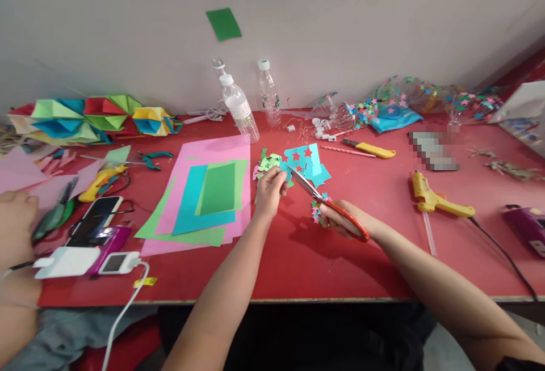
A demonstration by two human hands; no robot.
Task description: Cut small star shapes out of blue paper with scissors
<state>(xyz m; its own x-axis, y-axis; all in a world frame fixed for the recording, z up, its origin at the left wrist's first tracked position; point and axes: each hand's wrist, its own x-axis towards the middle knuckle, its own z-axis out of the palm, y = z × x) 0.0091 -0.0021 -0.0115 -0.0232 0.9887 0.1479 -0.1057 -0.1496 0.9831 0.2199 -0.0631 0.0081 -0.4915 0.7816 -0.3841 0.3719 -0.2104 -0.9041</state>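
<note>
My left hand (pixel 269 189) is closed in a pinch on a small piece of coloured paper, just below a pile of green cut-outs (pixel 269 163). My right hand (pixel 346 219) grips red-handled scissors (pixel 330 205), whose blades point up-left toward the pinched paper. A blue sheet with star-shaped holes (pixel 307 162) lies behind the blades. Small paper stars (pixel 317 211) are scattered by my right hand.
Pink, green and blue sheets (pixel 204 195) lie left of my hands. Two water bottles (pixel 240 109) stand at the back. A yellow glue gun (pixel 438 201), a yellow utility knife (pixel 370 148), phones and chargers (pixel 96 235), and folded paper shapes (pixel 89 118) surround them. Another person's hand (pixel 17 218) rests at left.
</note>
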